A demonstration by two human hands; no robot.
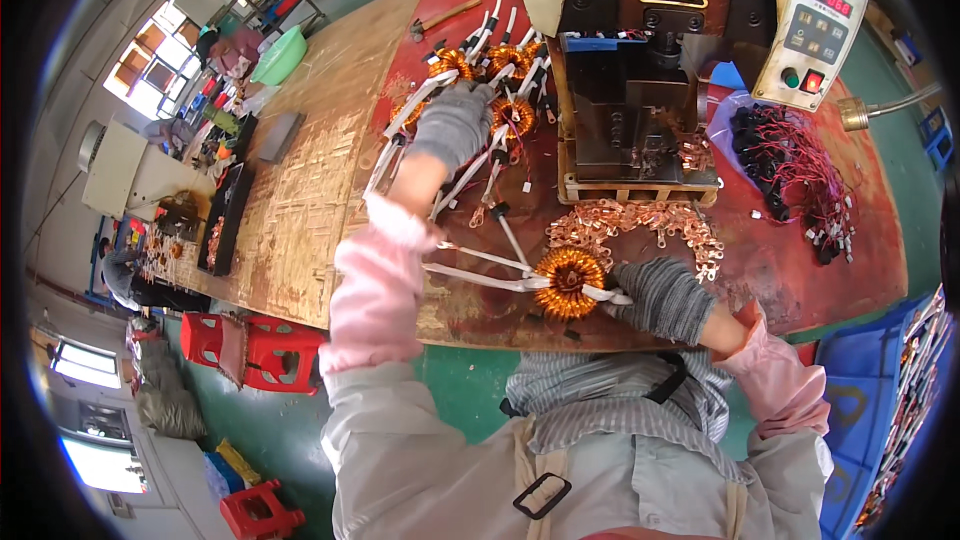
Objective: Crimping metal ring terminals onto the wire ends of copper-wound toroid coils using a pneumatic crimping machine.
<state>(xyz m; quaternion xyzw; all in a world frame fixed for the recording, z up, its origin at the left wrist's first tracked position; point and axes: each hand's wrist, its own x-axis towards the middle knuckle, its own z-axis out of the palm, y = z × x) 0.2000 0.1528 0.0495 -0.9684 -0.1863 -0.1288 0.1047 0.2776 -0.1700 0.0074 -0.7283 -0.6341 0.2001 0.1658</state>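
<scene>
My right hand (pixel 662 298), in a grey glove, holds a copper-wound ring coil (pixel 568 282) by its white-sleeved leads at the near edge of the red bench top (pixel 780 260). My left hand (pixel 452 125), also gloved, reaches forward and rests on a heap of similar copper coils (pixel 505 75) with white leads at the back of the bench. Whether its fingers grip one coil is hidden by the glove. A pile of small copper ring terminals (pixel 640 225) lies just beyond my right hand.
A black and beige press machine (pixel 660 50) with a control box (pixel 815 20) stands at the back. Red-wired black parts (pixel 800 175) lie on the right. A hammer (pixel 445 18), a plywood bench (pixel 300 190), red stools (pixel 250 345) and a blue crate (pixel 870 410) surround me.
</scene>
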